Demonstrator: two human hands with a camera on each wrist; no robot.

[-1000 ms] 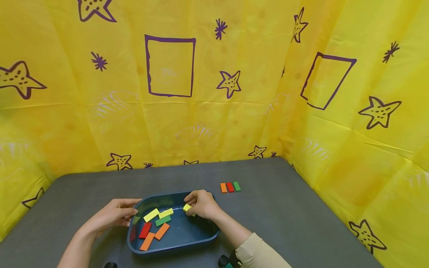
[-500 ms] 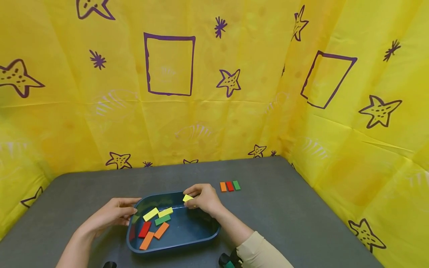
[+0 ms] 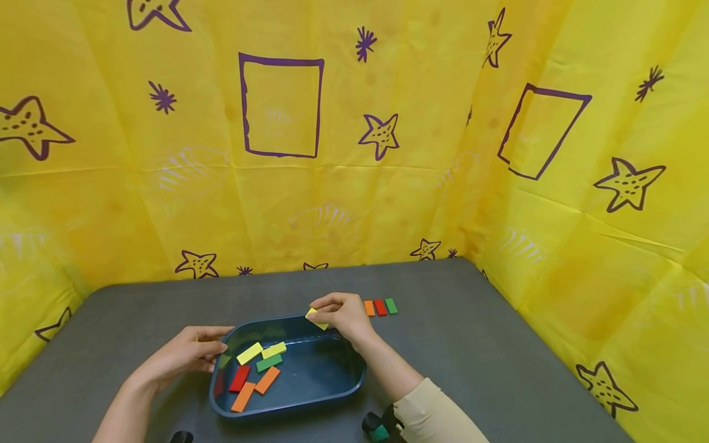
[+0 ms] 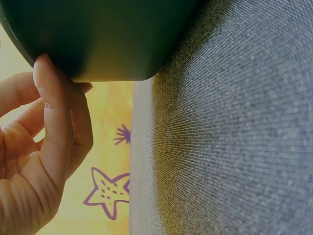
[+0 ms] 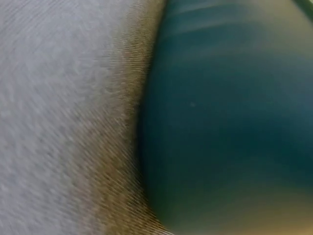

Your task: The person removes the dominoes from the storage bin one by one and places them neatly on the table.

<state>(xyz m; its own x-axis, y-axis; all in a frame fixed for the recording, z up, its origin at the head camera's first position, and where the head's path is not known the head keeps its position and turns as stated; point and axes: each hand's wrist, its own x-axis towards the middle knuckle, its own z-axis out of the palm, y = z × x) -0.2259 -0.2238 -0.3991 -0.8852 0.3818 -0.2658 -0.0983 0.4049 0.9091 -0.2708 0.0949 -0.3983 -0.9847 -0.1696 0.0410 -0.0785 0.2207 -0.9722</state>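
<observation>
A: Biggest first, what do we have?
B: Grey table, blue tray on it.
A: And the left hand?
B: Relaxed fingers against the tray's left end, not wrapped round it. We judge it a brace against sliding.
A: The right hand?
B: Pinching a yellow block at the tray's far rim; we can't tell if they touch. Fingertips suit so small a piece, we reckon.
A: Beyond?
B: Orange block, red block, green block, side by side on the table; to us, deliberately aligned.
</observation>
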